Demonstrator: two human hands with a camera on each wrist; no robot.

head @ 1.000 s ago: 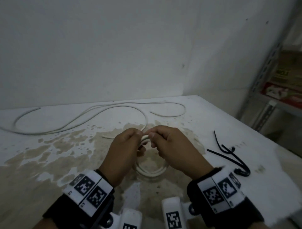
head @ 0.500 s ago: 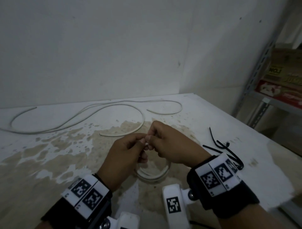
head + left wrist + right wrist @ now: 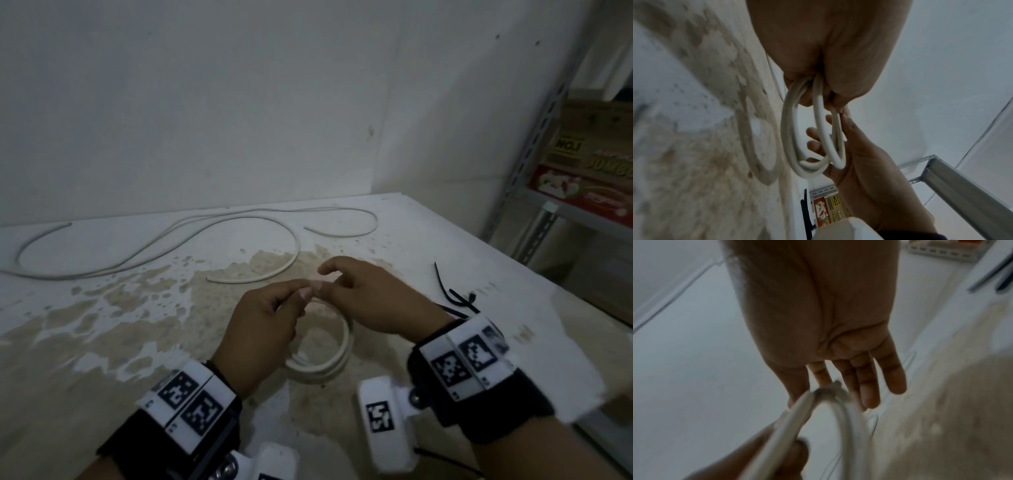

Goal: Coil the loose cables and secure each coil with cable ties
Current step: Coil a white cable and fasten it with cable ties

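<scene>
The left hand (image 3: 263,325) pinches the top of a small white cable coil (image 3: 329,359) between thumb and curled fingers; the left wrist view shows several loops bunched in that grip and hanging from it. The right hand (image 3: 373,301) meets it from 3 o'clock. Its fingers (image 3: 869,386) lie fairly straight and slightly spread, resting against the far side of the loops without closing round them, and in the head view its forefinger arches above the meeting point. The coil hangs at 6 o'clock from the two sets of fingertips, between the wrists, just above the table (image 3: 102,308), whose white top is stained brown beneath it.

A loose white cable (image 3: 154,246) runs from 12 o'clock of the hands in long curves toward 10 o'clock, across the back of the table beside the wall. A few black cable ties (image 3: 455,298) lie together on the tabletop at 3 o'clock of the right hand, apart from it. Beyond the table edge at 2 o'clock stands a metal shelf (image 3: 534,164) holding printed boxes (image 3: 589,178).
</scene>
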